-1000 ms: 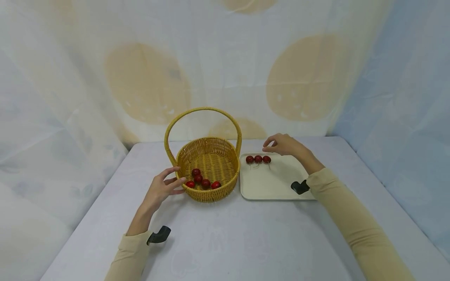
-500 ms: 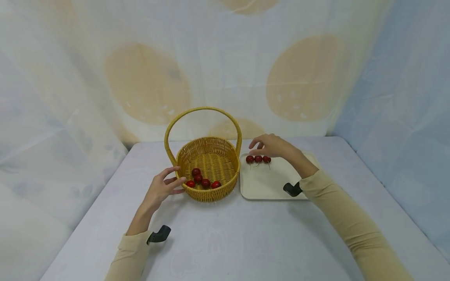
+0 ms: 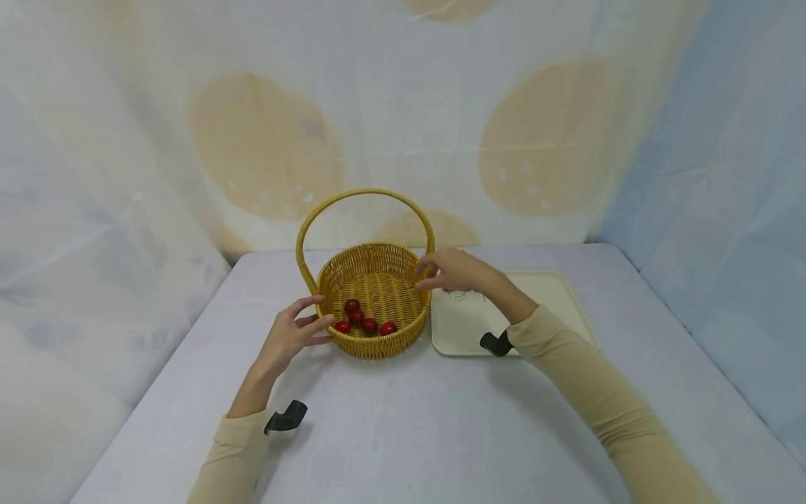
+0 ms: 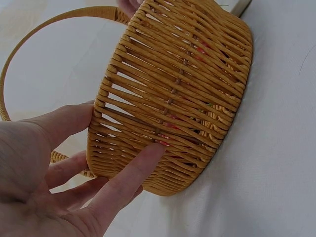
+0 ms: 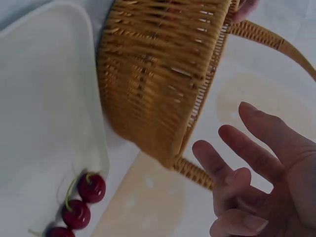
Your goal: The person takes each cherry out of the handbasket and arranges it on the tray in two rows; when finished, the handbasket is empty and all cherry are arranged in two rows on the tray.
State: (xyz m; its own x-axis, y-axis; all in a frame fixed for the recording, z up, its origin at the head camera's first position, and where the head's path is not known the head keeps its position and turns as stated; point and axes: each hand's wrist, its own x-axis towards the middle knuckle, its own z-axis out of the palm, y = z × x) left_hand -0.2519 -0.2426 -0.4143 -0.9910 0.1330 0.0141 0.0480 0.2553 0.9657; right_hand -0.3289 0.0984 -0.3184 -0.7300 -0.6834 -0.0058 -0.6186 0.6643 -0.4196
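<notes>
A yellow wicker basket [image 3: 378, 280] with a tall hoop handle stands mid-table, with several red cherries [image 3: 366, 323] inside near its front wall. My left hand [image 3: 317, 318] rests against the basket's left wall, thumb and straight fingers [image 4: 131, 170] touching the weave [image 4: 173, 98]. My right hand [image 3: 425, 276] hovers at the basket's right rim, fingers [image 5: 247, 163] spread and holding nothing. Three cherries [image 5: 79, 202] lie at the far left corner of the cream tray [image 5: 44, 98]. In the head view that hand hides them and only their stems [image 3: 462, 295] show.
The cream tray [image 3: 541, 308] sits directly right of the basket, touching or nearly touching it. A pale cloth covers the table [image 3: 409, 434]. A patterned curtain [image 3: 403, 126] closes off the back and both sides.
My right hand has moved left from above the tray's cherries to the basket's right rim. The left hand and basket have stayed in place.
</notes>
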